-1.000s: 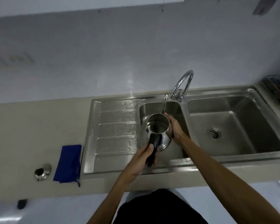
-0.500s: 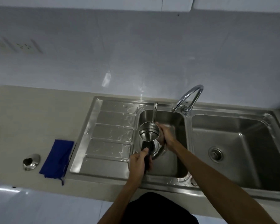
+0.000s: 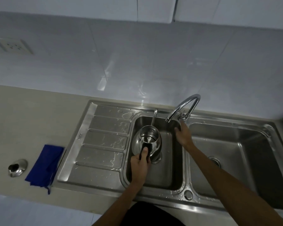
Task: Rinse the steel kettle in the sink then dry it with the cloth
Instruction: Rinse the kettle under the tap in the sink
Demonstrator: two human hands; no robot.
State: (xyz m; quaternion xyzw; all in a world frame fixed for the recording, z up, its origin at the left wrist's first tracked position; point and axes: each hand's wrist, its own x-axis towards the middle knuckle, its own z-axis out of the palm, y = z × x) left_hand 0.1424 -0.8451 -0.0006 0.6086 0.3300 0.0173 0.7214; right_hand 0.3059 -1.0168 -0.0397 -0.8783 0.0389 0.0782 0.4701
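The steel kettle [image 3: 148, 139] hangs lidless over the small left sink basin [image 3: 167, 170], its thin spout pointing away toward the wall. My left hand [image 3: 140, 167] grips its black handle from the near side. My right hand [image 3: 183, 134] is off the kettle, fingers spread, raised just below the curved tap [image 3: 184, 106]; it holds nothing. No water stream is visible from the tap. The blue cloth [image 3: 45, 165] lies folded on the beige counter left of the drainboard.
The ribbed drainboard [image 3: 103, 144] is wet with droplets. A larger basin [image 3: 238, 160] lies to the right. The kettle's steel lid [image 3: 17, 167] rests on the counter left of the cloth. A wall socket [image 3: 11, 46] sits at upper left.
My right hand has let go of the kettle's body and moved right and up toward the tap. The left hand keeps the handle. The camera has tilted upward.
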